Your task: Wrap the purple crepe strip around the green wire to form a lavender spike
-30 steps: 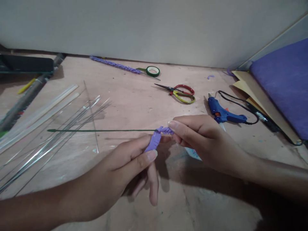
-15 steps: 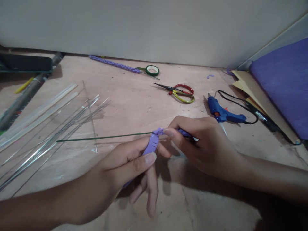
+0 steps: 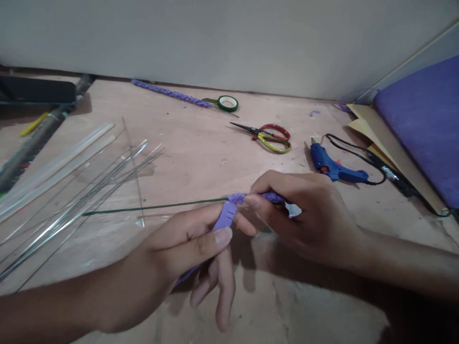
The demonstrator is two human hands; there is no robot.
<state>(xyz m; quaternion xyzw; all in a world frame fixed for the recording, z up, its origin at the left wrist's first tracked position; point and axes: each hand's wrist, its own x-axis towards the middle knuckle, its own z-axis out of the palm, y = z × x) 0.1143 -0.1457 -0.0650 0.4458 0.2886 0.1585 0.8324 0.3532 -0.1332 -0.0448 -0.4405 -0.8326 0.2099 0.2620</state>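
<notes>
A purple fringed strip (image 3: 225, 216), cut with short slits along one edge, runs between the thumb and fingers of my left hand (image 3: 195, 246). Its upper end winds around a green-wrapped wire (image 3: 161, 206), which stretches out to the left over the table. My right hand (image 3: 301, 215) is closed on the purple-wrapped part (image 3: 274, 196) of that wire, thumb and index finger pinching close to where the strip joins. The strip's tail hangs beneath my left hand, partly hidden.
Bare wires (image 3: 103, 186) and clear sticks (image 3: 71, 165) lie at left. Farther back are a finished purple stem (image 3: 170, 95), green tape (image 3: 228, 103) and scissors (image 3: 267, 136). A blue glue gun (image 3: 333, 167) and a purple stack (image 3: 423, 124) sit at right; a dark phone-like object (image 3: 38, 91) at far left.
The green wire's free end has dipped slightly. My right hand's fingers have shifted a little, showing more of the purple-wrapped part. My left hand keeps its pinch on the strip.
</notes>
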